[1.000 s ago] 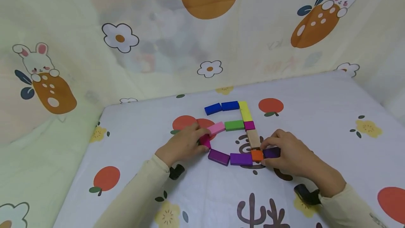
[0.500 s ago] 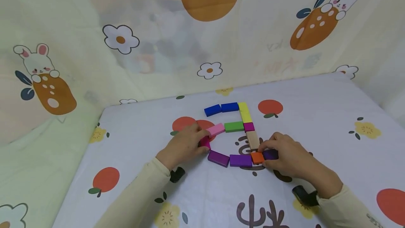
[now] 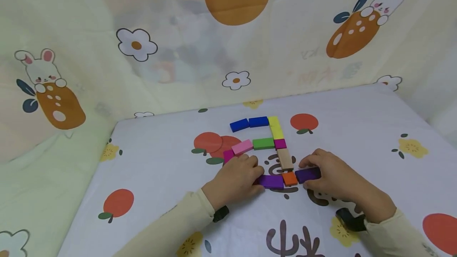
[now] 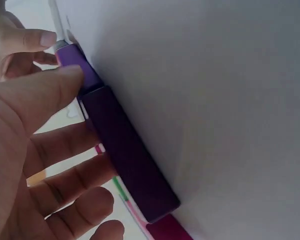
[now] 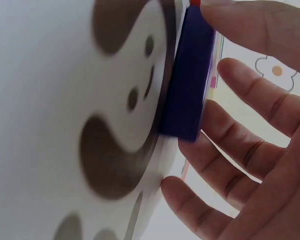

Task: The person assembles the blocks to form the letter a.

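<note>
Coloured rectangular blocks lie end to end on the tablecloth. My left hand [image 3: 235,179] pinches the violet block [image 3: 272,182] at its left end, thumb on the near side and fingers on the far side. The plum block [image 4: 130,155] runs beside these fingers in the left wrist view; the hand hides it from the head view. My right hand [image 3: 333,175] is around the dark indigo block [image 3: 308,175], thumb at its near side, the other fingers relaxed and spread. Between the violet and indigo blocks lies a short orange block [image 3: 290,178].
A beige block [image 3: 285,159], a short magenta block [image 3: 280,143] and a yellow block [image 3: 275,127] run away from the orange one. Two blue blocks [image 3: 258,121] lie at the far end. Green [image 3: 263,143], pink [image 3: 242,147] and magenta-pink [image 3: 228,155] blocks extend left. A printed curtain [image 3: 185,50] hangs behind.
My left hand has moved right from the magenta-pink block to the violet block. My right hand has shifted slightly right, off the orange block's edge, and its fingers have loosened around the indigo block.
</note>
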`<control>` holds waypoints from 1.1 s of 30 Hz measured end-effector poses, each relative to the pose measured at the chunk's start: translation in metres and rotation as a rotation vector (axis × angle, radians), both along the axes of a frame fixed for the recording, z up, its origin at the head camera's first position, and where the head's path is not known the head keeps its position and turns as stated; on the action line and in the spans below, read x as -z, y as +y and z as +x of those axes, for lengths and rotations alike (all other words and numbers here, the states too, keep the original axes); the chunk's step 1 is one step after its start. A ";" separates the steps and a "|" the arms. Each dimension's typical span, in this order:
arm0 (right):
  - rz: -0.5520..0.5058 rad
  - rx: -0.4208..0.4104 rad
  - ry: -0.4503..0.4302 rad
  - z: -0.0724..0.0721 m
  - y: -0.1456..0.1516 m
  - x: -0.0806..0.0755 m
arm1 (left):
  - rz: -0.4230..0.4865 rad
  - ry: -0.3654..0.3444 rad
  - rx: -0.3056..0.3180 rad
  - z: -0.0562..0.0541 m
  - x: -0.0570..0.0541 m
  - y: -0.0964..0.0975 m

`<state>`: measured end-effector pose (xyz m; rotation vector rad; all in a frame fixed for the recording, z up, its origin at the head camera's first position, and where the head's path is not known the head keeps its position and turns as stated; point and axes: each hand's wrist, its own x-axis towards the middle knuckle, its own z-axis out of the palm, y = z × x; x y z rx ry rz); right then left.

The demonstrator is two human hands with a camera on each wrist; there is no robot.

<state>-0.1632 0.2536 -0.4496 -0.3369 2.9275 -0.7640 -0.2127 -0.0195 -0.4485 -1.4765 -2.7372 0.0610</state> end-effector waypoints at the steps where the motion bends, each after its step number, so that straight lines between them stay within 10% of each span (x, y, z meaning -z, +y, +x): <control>1: -0.002 0.001 -0.002 0.000 0.001 0.000 | -0.001 0.003 -0.003 0.000 0.001 0.000; 33: -0.009 -0.030 -0.019 -0.005 -0.008 0.002 | 0.042 0.000 0.014 0.000 0.005 -0.002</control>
